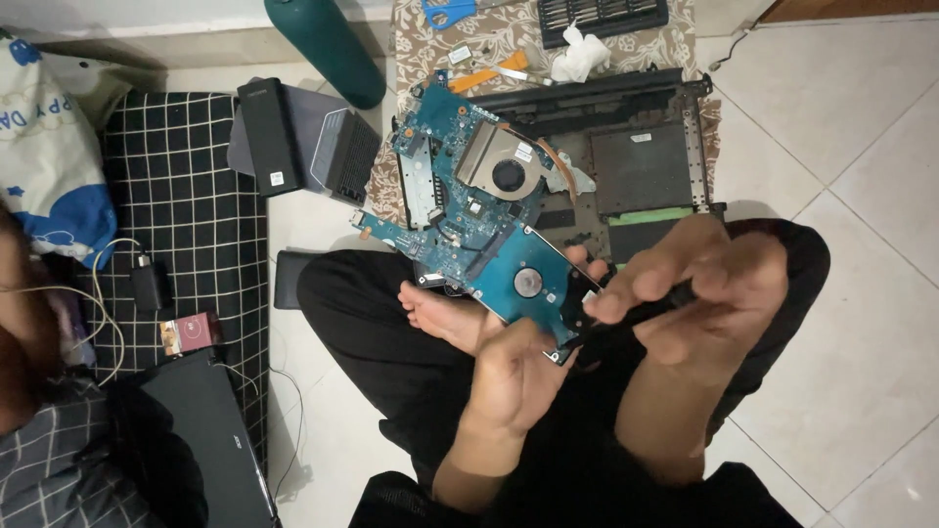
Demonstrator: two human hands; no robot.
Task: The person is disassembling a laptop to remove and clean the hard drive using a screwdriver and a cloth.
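Both hands, left hand (514, 376) and right hand (704, 284), grip the hard drive (533, 284) by its edges; rigid, seemingly fragile, best held off its circuit board.

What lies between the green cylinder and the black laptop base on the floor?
In the head view, the blue motherboard with its fan lies between the green cylinder and the black laptop base.

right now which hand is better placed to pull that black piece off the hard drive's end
Right. The right hand already pinches the black piece at the drive's end, while the left hand steadies the hard drive from below.
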